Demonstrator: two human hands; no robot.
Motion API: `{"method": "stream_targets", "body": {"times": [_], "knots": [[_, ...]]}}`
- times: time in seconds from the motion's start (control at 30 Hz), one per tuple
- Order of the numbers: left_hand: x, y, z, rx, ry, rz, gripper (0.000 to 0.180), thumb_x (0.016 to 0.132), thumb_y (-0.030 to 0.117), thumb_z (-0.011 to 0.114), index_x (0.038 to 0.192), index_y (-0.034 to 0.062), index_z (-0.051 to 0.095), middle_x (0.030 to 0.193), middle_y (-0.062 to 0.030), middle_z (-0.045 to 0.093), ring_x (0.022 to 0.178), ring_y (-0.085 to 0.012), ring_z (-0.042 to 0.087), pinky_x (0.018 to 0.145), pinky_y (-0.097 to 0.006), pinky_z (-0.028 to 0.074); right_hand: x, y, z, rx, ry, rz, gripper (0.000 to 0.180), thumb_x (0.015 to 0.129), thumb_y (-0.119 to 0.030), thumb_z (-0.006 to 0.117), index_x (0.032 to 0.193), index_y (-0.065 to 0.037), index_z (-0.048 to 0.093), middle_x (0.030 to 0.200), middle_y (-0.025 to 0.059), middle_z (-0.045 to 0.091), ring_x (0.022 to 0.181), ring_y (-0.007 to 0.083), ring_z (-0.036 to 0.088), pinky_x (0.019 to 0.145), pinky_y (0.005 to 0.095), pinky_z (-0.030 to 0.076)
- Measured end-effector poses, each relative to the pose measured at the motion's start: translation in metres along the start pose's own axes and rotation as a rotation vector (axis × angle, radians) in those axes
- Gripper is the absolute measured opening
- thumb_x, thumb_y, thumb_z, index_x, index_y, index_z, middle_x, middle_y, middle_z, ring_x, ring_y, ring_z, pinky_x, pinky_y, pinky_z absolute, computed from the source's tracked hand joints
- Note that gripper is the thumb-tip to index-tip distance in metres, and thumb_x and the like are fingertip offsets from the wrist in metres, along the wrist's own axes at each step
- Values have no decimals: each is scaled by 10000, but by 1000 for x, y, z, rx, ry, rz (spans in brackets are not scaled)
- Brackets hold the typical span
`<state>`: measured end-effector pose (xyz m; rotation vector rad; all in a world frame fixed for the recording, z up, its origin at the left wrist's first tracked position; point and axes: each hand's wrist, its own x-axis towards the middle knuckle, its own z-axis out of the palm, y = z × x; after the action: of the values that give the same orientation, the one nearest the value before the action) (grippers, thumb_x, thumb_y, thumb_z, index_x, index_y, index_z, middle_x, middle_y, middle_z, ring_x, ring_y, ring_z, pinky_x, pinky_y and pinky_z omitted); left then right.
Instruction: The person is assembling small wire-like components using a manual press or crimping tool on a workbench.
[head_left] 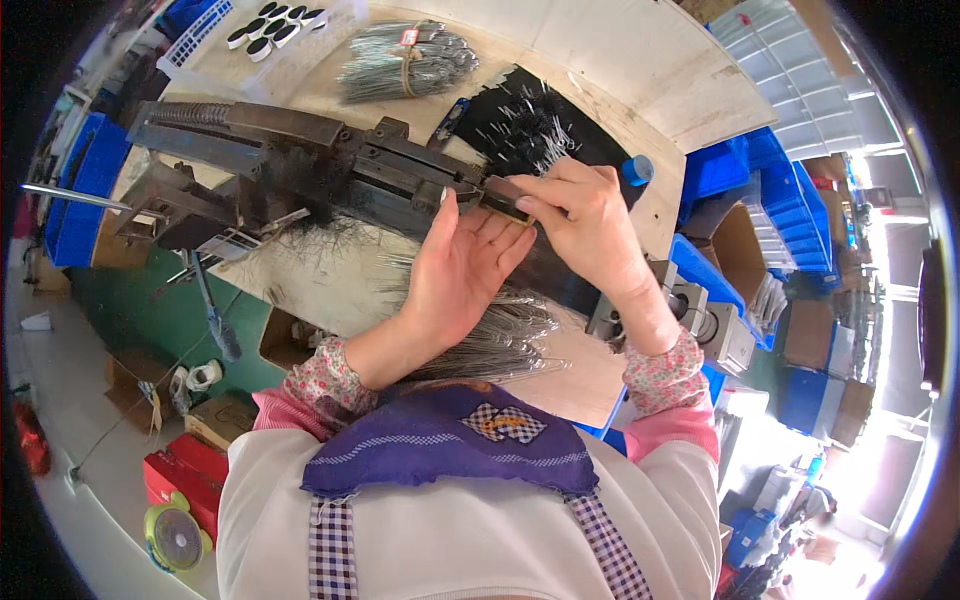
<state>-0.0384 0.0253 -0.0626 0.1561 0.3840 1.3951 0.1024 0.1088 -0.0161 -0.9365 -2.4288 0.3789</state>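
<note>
A long dark metal machine (400, 175) lies across the bench, clumps of black bristle (300, 185) caught about its middle. At its right end my right hand (590, 225) pinches a small dark block-like piece (507, 197) between thumb and fingers; whether that piece is fixed to the machine I cannot tell. Just below it my left hand (455, 265) is turned palm up, fingers stretched out and their tips close under the piece. Small black brushes with wire stems (530, 125) lie on a black mat beyond my right hand. Loose bent wires (510, 335) are spread beneath my left forearm.
A tied bundle of wires (410, 65) lies at the back, near a clear plastic bin (290, 75) with black-topped round pieces. A blue cap (637, 170) stands by the mat. Blue bins (770, 190) stack at the right. A metal fixture (690, 310) adjoins my right forearm.
</note>
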Motion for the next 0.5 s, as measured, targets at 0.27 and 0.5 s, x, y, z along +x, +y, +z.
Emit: {"method": "stream_targets", "body": {"times": [0.27, 0.5], "knots": [[4, 0, 3, -16, -31, -67, 648, 973, 531, 342, 1239, -51, 443, 1268, -171, 501, 1238, -284, 459, 1118, -394, 305, -13, 0, -12, -141, 75, -91, 219, 702, -70, 665, 901, -145, 717, 720, 17, 550, 720, 187, 567, 736, 344, 363], [-5, -3, -1, -83, -8, -34, 683, 972, 539, 323, 1301, -55, 403, 1331, -163, 474, 1288, -286, 416, 1119, -413, 281, -9, -4, -9, -23, 97, 2, 182, 740, -105, 661, 907, -142, 721, 710, 26, 561, 706, 203, 575, 761, 342, 380]]}}
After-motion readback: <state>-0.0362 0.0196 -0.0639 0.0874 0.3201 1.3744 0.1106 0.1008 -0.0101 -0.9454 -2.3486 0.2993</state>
